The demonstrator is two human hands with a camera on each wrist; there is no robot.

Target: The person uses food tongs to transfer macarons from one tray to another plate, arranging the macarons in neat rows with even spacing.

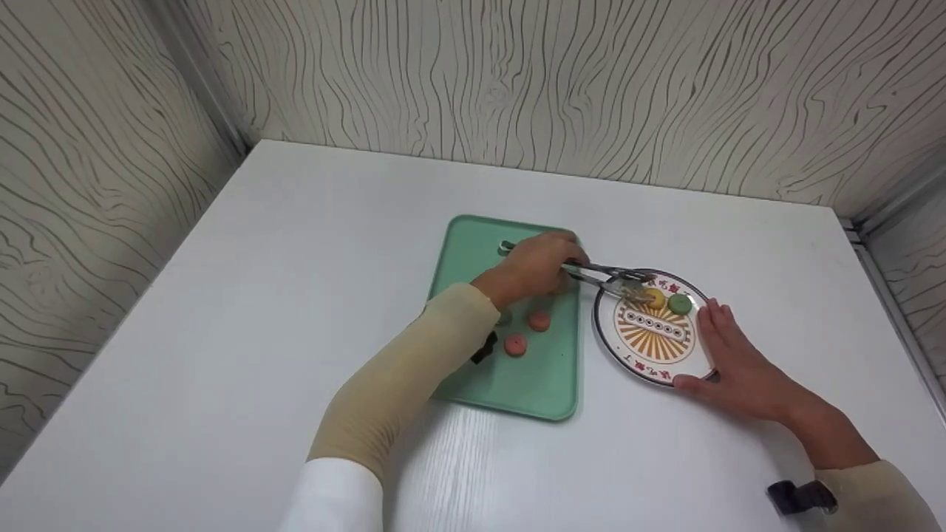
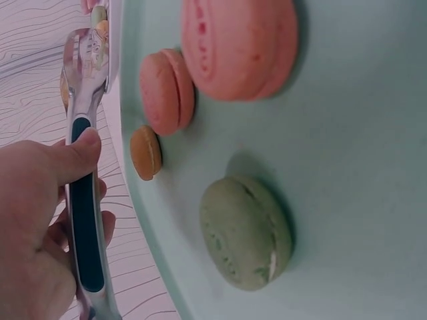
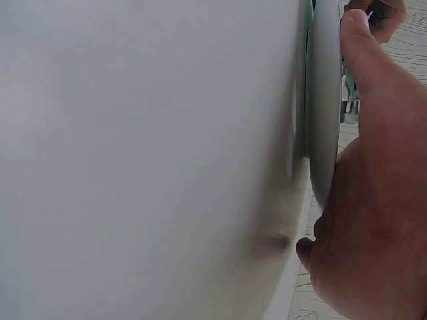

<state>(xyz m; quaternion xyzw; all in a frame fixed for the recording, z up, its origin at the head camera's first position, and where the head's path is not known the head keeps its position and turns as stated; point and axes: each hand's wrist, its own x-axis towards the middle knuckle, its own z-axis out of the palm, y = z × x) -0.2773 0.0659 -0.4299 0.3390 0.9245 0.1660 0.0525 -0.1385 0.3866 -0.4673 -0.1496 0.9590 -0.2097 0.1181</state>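
My left hand (image 1: 538,267) grips metal tongs (image 1: 622,287) with dark handle inlays, thumb along one arm in the left wrist view. The tongs reach from above the green tray (image 1: 543,391) across to the round patterned plate (image 1: 621,347). Their tips are right at a yellow macaron (image 1: 655,298) on the plate. Beside it lies a green macaron (image 1: 680,304). My right hand (image 1: 743,373) rests against the plate's right rim, fingers extended and thumb at the near edge.
On the tray sit two pink macarons (image 2: 240,47), a green macaron (image 2: 245,232) and a small orange-brown macaron (image 2: 145,153). My left sleeve (image 1: 414,362) crosses the tray and hides part of it. Wood-grain patterned panels (image 1: 517,89) stand behind the white table (image 1: 332,222).
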